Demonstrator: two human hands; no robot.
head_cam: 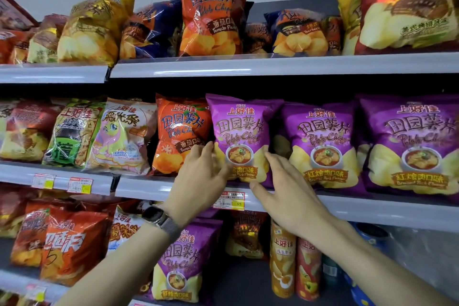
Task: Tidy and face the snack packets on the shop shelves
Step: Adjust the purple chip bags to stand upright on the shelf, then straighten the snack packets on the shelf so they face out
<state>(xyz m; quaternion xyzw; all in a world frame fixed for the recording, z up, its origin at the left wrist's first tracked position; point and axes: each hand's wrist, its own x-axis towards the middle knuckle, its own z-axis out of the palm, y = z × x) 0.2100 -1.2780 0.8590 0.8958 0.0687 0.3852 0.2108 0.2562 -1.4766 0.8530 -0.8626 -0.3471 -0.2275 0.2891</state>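
Framing the leftmost purple braised-pork chip packet (239, 126), upright at the front of the middle shelf (372, 208), from both sides: left hand (201, 176) at its lower left, right hand (285, 191) at its lower right, fingers spread and loose, gripping nothing. Probably squaring its face forward. Crowded by the orange tomato chip packet (181, 131) leftward and a second purple packet (323, 136) rightward; price label (229, 200) just below.

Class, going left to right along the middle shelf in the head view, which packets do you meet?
Red packet → green packet → pony packet → orange packet → first purple packet → second purple packet → third purple packet.
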